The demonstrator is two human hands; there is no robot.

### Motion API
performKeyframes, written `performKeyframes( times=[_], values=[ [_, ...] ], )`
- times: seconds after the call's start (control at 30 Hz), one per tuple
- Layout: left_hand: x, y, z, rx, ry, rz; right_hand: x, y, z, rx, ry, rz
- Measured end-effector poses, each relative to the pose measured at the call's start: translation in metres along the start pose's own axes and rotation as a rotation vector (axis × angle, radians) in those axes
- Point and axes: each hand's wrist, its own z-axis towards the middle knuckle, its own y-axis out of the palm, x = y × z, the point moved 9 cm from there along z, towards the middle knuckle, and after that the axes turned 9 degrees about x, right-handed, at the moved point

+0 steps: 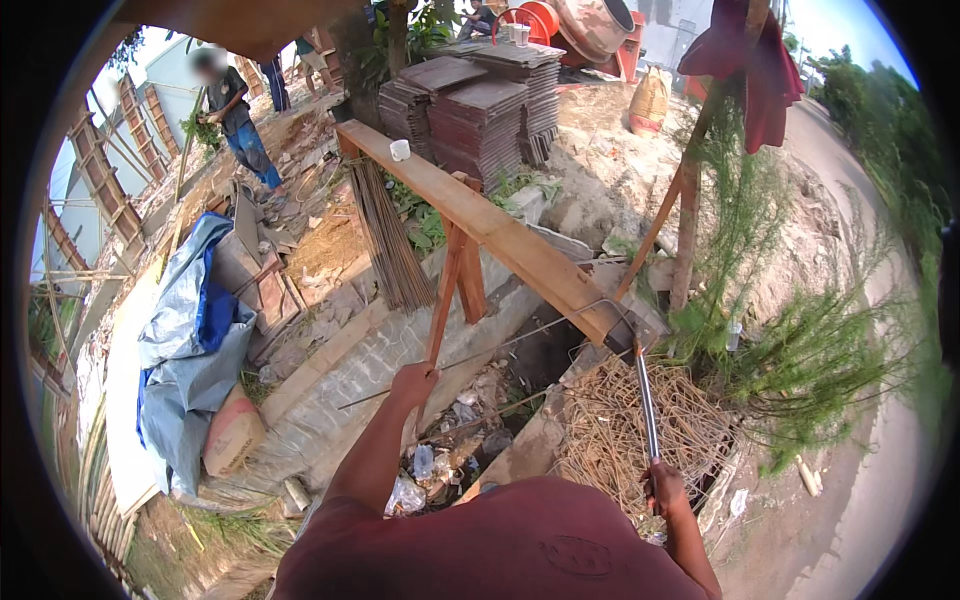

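My left hand (413,383) is closed around a thin steel rod (500,346), whose free end sticks out to the left. The rod's other end bends into a loop at the near end of a long wooden beam (490,228). A dark metal fitting (622,333) sits on that end. My right hand (666,486) grips the lower end of a shiny metal lever (648,410), which reaches up to the fitting. Below the beam end lies a heap of bent thin steel pieces (645,430), close to the lever.
Wooden legs (465,265) hold up the beam, with a bundle of straight rods (385,240) leaning beside it. A littered ditch (465,420) runs beneath. Stacked tiles (475,115) and a concrete mixer (590,25) stand behind. Another person (235,115) stands far left; a blue tarp (190,350) lies nearer.
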Motion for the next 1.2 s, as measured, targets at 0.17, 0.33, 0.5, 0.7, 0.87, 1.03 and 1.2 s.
performKeyframes(
  times=[0.17, 0.33, 0.5, 0.7, 0.87, 1.03, 1.2],
  values=[
    [0.005, -0.004, 0.019, 0.003, -0.003, 0.001, -0.032, -0.001, -0.003, -0.006, 0.069, -0.019],
    [0.002, -0.009, 0.02, -0.044, 0.024, 0.01, -0.05, -0.041, 0.008, -0.054, 0.177, -0.118],
    [-0.012, 0.011, 0.032, -0.43, -0.15, -0.185, -0.039, -0.062, 0.024, -0.106, 0.154, -0.142],
    [-0.013, 0.012, 0.027, -0.682, -0.329, -0.257, -0.015, -0.043, 0.016, -0.061, 0.182, -0.07],
    [-0.013, 0.019, 0.03, -0.661, -0.271, -0.307, -0.025, -0.05, 0.022, -0.02, 0.166, -0.135],
    [-0.008, 0.014, 0.039, -0.494, -0.105, -0.262, -0.044, -0.062, 0.024, -0.014, 0.224, -0.188],
    [-0.013, 0.024, 0.042, -0.517, -0.102, -0.264, -0.024, -0.049, 0.023, -0.023, 0.243, -0.14]
  ],
)
